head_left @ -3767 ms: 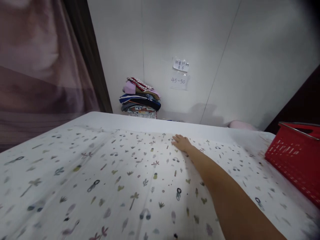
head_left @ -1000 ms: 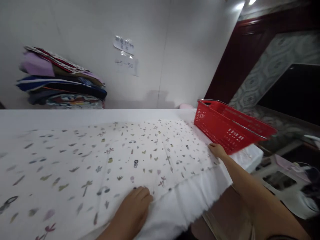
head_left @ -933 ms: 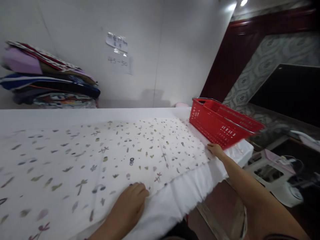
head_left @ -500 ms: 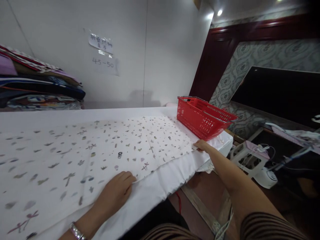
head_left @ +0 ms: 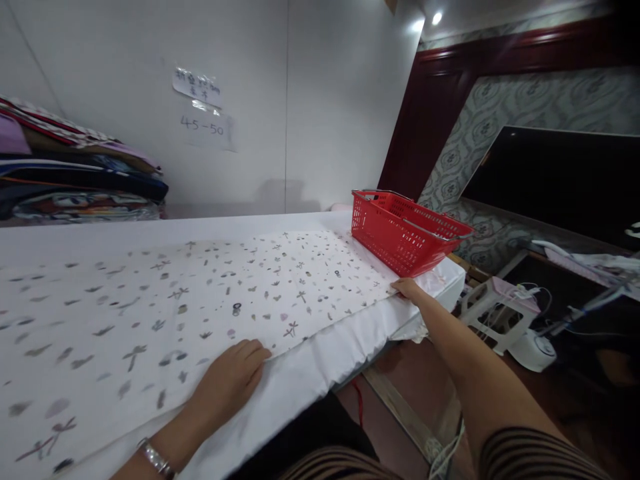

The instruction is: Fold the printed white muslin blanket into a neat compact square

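Observation:
A long white cloth printed with small palm trees, rainbows and leaf shapes, the printed cloth (head_left: 215, 300), lies spread along the white-covered table (head_left: 320, 367). At its near edge, my left hand (head_left: 240, 370) rests with fingers close together and bent, closed on the border; the thumb is partly hidden. My right hand (head_left: 406, 289) reaches far out to the right and pinches the cloth's near right corner. Just beyond that hand stands a red plastic basket (head_left: 395, 243) with metal handles, close to the cloth's right end. A silver bracelet (head_left: 156, 459) circles my left wrist.
Folded textiles (head_left: 80, 170) are stacked at the back left against the white wall (head_left: 240, 60), which carries paper signs (head_left: 203, 123). Past the table's right end are a white plastic stool (head_left: 500, 307), cables and a large dark screen (head_left: 560, 187).
The view has shifted slightly. My right hand stays at the cloth's corner, moved a touch to the right; my left hand keeps its place at the near edge.

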Available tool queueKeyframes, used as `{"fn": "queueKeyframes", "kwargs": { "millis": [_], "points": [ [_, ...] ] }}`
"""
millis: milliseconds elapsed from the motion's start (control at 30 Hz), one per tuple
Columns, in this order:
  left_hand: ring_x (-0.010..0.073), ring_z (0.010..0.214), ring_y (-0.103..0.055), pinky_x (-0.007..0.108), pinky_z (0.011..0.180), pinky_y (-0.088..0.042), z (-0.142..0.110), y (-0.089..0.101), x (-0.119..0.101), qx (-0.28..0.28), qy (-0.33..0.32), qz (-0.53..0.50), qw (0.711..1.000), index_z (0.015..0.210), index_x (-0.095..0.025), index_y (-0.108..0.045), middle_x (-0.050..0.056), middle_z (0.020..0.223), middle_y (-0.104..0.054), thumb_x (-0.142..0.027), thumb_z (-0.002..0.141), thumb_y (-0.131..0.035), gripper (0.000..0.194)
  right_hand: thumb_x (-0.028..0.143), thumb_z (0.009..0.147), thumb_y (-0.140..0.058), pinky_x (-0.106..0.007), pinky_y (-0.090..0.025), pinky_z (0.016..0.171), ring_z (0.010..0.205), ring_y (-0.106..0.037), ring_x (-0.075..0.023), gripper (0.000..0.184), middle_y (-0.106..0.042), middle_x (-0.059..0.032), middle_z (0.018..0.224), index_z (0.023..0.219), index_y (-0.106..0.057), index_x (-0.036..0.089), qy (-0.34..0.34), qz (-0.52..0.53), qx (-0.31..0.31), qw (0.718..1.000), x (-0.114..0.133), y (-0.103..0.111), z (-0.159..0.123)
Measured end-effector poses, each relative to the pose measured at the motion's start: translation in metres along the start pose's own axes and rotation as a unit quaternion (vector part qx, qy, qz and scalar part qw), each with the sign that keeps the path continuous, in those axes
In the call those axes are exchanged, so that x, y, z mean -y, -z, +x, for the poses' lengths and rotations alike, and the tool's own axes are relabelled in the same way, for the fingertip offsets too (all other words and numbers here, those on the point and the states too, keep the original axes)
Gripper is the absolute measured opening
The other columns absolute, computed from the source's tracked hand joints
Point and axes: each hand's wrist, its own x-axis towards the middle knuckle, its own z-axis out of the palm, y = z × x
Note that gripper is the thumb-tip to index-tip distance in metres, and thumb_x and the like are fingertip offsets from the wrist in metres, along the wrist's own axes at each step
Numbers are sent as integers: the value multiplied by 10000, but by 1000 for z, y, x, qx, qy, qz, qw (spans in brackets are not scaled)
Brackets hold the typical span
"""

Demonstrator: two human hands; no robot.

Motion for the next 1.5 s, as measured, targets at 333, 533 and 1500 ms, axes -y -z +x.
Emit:
{"fn": "queueKeyframes", "kwargs": {
  "millis": [333,533,1500],
  "points": [
    [180,841,-599,308,707,-485,2,-1,2,-17,86,-24,996,1018,-228,-605,30,935,-638,-286,887,-351,292,340,907,-515,-215,-483,527,591,-552,-74,234,-595,3,798,980,-575,126,-45,88,16,995,7,12,-2],
    [168,819,-598,287,695,-484,5,6,-2,-2,102,-50,993,1017,-233,-601,19,923,-638,-304,900,-342,293,321,900,-518,-230,-472,541,585,-550,-85,212,-595,5,771,970,-576,128,-23,31,-23,999,8,12,0],
    [160,752,-568,261,601,-358,93,-4,-24,104,148,-9,984,785,-180,-615,43,888,-608,-257,844,-444,196,153,804,-554,-256,-435,799,866,-582,-166,153,-647,-56,894,857,-695,179,456,-213,108,857,66,-75,-62]
  ]
}}
